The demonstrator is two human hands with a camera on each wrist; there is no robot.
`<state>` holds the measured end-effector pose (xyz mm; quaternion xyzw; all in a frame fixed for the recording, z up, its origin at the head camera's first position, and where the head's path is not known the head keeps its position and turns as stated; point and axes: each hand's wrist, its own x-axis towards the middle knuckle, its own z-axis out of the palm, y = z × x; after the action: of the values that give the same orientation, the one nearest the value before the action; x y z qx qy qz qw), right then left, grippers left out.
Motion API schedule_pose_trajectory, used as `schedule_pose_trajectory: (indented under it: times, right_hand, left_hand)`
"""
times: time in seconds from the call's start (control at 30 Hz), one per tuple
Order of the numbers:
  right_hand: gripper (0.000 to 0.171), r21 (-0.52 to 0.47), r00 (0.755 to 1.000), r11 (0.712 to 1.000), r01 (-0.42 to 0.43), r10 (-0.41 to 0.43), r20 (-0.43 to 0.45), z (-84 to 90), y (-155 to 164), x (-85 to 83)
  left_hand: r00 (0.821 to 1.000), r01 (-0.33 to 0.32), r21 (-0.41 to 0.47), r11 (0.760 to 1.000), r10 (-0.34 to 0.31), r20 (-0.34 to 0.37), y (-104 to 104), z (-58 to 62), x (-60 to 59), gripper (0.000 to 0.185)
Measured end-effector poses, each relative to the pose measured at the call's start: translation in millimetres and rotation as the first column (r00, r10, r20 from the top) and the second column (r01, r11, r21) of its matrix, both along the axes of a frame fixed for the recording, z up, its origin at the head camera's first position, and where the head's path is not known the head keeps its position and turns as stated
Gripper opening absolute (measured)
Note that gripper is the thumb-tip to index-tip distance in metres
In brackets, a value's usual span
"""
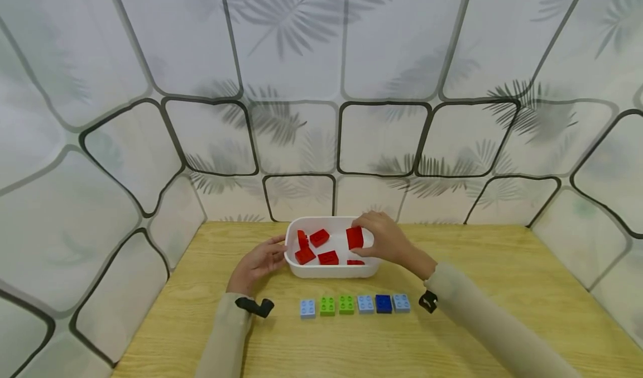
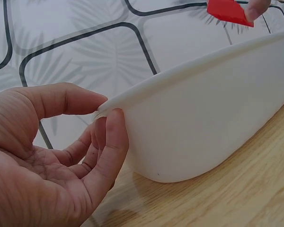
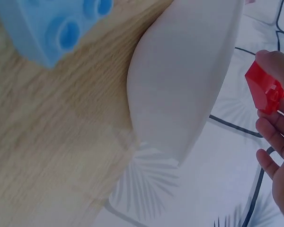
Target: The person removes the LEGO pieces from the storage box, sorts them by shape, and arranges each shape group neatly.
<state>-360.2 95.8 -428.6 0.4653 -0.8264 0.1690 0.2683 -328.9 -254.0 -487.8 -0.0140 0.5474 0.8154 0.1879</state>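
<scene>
Right hand (image 1: 389, 239) pinches red studded brick (image 1: 354, 237) over white tub (image 1: 331, 271).

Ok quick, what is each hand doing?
Left hand: open, fingers touching the white tub's rim.
Right hand: holding a red brick.

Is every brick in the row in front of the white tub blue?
No: the row in front of the white tub includes two green bricks among the blue ones.
</scene>
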Motion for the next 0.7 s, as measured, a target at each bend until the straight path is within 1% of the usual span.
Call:
schedule_pose_trajectory:
  times: [0.2,0.4,0.57,0.7]
  right_hand:
    - [0.049,-0.083,0.997,0.994,-0.067,0.064,-0.041,-3.4,-5.0,14.8]
    - [0.050,-0.132,0.990,0.983,-0.125,0.115,-0.075,-5.2,-15.5,34.1]
    - [0.050,-0.133,0.987,0.979,-0.153,0.143,-0.077,-10.2,-24.7,51.8]
    - [0.050,-0.111,0.985,0.981,-0.159,0.151,-0.079,-15.2,-32.3,65.8]
  left_hand:
    - [1.000,-0.007,-0.002,1.000,0.007,-0.010,0.7,-2.1,-0.2,0.056]
    - [1.000,0.020,0.030,0.999,-0.020,0.001,-1.6,0.8,0.2,0.059]
    - [0.999,0.033,0.028,0.999,-0.033,-0.004,-3.0,0.4,-0.6,0.059]
    - [1.000,0.022,0.032,0.999,-0.022,0.008,-1.9,0.3,0.3,0.059]
